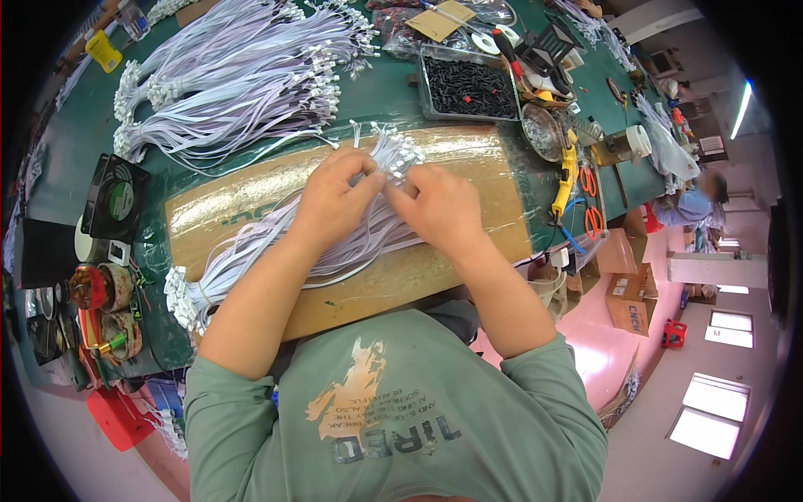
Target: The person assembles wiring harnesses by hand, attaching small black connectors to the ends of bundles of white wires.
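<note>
A bundle of flat white cables [368, 233] with small white connectors at both ends lies across a brown cardboard sheet [468, 176]. My left hand [339, 194] is closed at the bundle's far end, thumb and forefinger pinched together just below the connectors [395, 151]. Close beside it, my right hand [442, 207] is also closed on that end, its fingers curled inward against the cables. Whatever thin thing may lie between the fingertips is hidden. The bundle's other connectors [186, 297] rest at the sheet's left edge, under my left forearm.
Several more cable bundles [234, 92] lie on the green table at the far left. A clear box of small black parts [468, 84] stands beyond my right hand. A yellow glue gun [566, 176] and orange-handled scissors [590, 201] are to the right; a black fan [117, 197] stands left.
</note>
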`<state>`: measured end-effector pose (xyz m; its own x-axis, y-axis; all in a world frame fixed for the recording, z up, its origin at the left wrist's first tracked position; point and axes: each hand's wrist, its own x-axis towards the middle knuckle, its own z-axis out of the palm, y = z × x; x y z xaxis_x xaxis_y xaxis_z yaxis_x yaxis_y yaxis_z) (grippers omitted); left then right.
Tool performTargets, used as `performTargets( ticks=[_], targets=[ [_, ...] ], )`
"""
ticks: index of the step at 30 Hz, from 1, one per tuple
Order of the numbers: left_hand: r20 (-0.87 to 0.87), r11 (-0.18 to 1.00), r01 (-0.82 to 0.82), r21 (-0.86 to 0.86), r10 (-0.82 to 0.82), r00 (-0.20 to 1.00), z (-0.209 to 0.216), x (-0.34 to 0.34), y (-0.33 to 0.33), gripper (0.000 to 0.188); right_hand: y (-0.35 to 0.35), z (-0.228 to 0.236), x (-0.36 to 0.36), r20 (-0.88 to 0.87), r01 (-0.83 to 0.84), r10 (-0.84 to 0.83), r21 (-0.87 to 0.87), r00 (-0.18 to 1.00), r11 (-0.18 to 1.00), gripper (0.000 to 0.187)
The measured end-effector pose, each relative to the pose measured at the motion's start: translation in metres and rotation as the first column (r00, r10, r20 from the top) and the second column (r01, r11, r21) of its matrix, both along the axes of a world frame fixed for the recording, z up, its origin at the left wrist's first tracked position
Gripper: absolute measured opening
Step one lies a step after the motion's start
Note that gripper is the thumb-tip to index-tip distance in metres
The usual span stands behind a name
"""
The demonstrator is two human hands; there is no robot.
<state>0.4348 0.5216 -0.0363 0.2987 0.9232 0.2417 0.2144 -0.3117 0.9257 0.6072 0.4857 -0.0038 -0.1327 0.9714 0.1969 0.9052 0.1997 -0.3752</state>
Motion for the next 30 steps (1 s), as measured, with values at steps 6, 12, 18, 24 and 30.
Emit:
performTargets(
  ticks=[6, 12, 18, 24, 30],
  targets=[
    [-0.022, 0.995, -0.018, 0.097, 0.02, 1.0, -0.004, 0.002, 0.002, 0.016, 0.002, -0.004, 0.002, 0.055, -0.056, 0.052, 0.089, 0.997, 0.994, 0.025],
    [-0.068, 0.993, -0.013, 0.115, 0.021, 0.997, -0.003, 0.001, -0.001, 0.014, -0.004, 0.007, 0.008, -0.137, -0.117, 0.124, 0.057, 0.983, 0.992, 0.024],
    [-0.145, 0.933, 0.176, 0.313, -0.137, 0.98, -0.005, 0.005, -0.003, 0.017, 0.009, 0.009, 0.074, -0.534, 0.28, -0.187, 0.097, 0.825, 0.955, 0.025],
    [-0.195, 0.997, -0.037, 0.072, 0.05, 0.98, 0.004, 0.007, -0.005, 0.051, -0.036, 0.035, 0.16, -0.747, 0.437, -0.367, -0.114, 0.555, 0.892, 0.018],
    [-0.672, 0.97, 0.088, 0.227, 0.09, 0.735, -0.007, 0.013, -0.01, 0.063, -0.111, 0.016, 0.271, -0.842, 0.767, -0.394, 0.035, 0.368, 0.641, 0.019]
  ],
)
